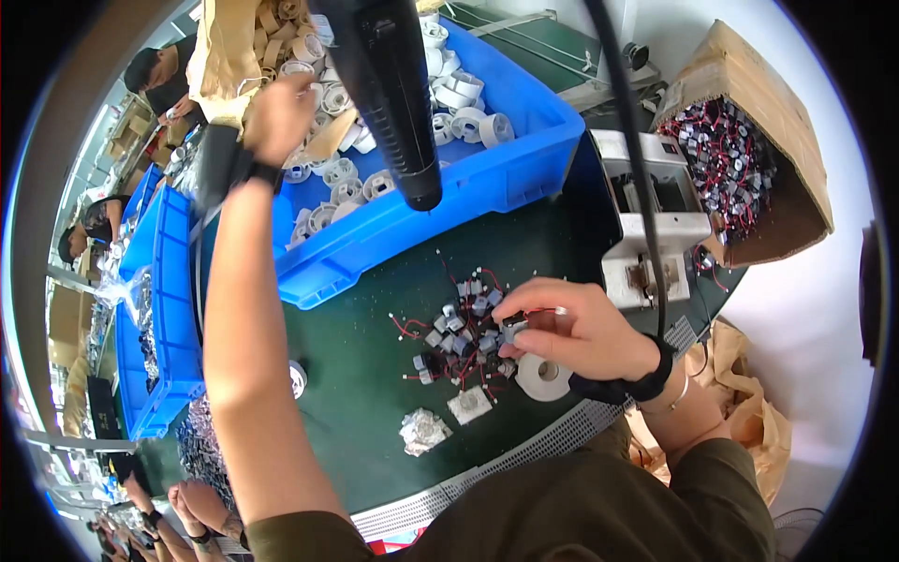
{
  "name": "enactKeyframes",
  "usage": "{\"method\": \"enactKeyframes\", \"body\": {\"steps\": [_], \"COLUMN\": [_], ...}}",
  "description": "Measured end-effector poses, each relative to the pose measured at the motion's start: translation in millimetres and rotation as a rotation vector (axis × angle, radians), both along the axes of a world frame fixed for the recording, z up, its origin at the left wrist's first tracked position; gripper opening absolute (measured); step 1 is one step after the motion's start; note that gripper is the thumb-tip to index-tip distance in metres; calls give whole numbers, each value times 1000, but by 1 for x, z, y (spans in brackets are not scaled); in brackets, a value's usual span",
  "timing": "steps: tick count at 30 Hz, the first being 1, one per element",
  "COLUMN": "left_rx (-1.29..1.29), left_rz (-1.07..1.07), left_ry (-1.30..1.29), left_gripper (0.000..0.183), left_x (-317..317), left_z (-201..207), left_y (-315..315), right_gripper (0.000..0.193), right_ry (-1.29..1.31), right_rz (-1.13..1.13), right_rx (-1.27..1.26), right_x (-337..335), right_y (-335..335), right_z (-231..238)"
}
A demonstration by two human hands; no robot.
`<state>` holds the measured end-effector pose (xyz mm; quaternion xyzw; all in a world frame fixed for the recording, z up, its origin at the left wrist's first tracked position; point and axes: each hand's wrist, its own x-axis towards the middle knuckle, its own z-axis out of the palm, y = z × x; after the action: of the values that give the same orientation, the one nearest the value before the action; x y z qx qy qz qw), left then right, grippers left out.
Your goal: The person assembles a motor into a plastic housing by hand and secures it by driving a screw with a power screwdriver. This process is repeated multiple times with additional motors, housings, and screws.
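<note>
My left hand point(278, 117) reaches up into a blue bin point(487, 183) full of white plastic spools point(342, 178), its fingers curled among them; whether it holds one is hidden. My right hand point(571, 328) rests on the dark green table point(365, 375), pinching a small grey component with red wires point(513, 328). Just left of it lies a pile of several similar wired components point(459, 332). A white spool point(543, 377) lies flat under my right wrist.
A black tool point(393, 94) hangs over the bin. A white bench machine point(646, 220) stands at right, beside a cardboard box point(749, 150) of wired parts. A second blue bin point(159, 309) is at left. Two foil scraps point(423, 431) lie near the front edge. Other people work far left.
</note>
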<state>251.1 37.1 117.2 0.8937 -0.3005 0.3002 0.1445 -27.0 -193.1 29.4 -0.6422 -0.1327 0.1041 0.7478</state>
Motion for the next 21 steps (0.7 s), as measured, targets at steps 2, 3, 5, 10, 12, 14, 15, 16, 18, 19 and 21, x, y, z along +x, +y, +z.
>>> {"method": "enactKeyframes", "body": {"steps": [2, 3, 5, 10, 12, 14, 15, 16, 18, 19, 21], "left_rx": [-29, -59, -104, -214, -249, -294, -309, -327, -456, -335, -180], "left_rz": [-17, -35, -59, -164, -166, -225, -240, -262, -297, -387, -546], "left_ry": [0, 3, 7, 119, 185, 292, 340, 391, 660, 656, 660], "left_gripper": [22, 22, 24, 30, 32, 34, 36, 37, 37, 41, 47], "left_x": [5, 3, -7, -19, -33, -33, -36, -45, -113, -146, -208], "left_z": [-2, -1, 6, 8, 14, 8, 8, 8, -6, -27, -62], "left_y": [2, 4, 15, 19, 32, 26, 26, 22, 30, 31, 15], "right_gripper": [24, 26, 27, 27, 23, 25, 29, 30, 29, 29, 30], "right_ry": [-22, -30, -173, -191, -217, -164, -86, -43, 7, -52, -150], "right_rz": [37, 45, 11, -154, -169, -237, -268, -291, -297, -317, -340], "right_rx": [-238, -206, -279, -278, -224, -4, 100, 142, 259, 159, -30], "right_x": [-4, -6, -11, -24, -27, -35, -37, -40, -47, -49, -51], "right_y": [-9, -10, -13, -27, -25, -28, -28, -29, -40, -44, -47], "right_z": [7, 6, 10, -2, 2, -10, -7, -4, -6, -6, -6]}}
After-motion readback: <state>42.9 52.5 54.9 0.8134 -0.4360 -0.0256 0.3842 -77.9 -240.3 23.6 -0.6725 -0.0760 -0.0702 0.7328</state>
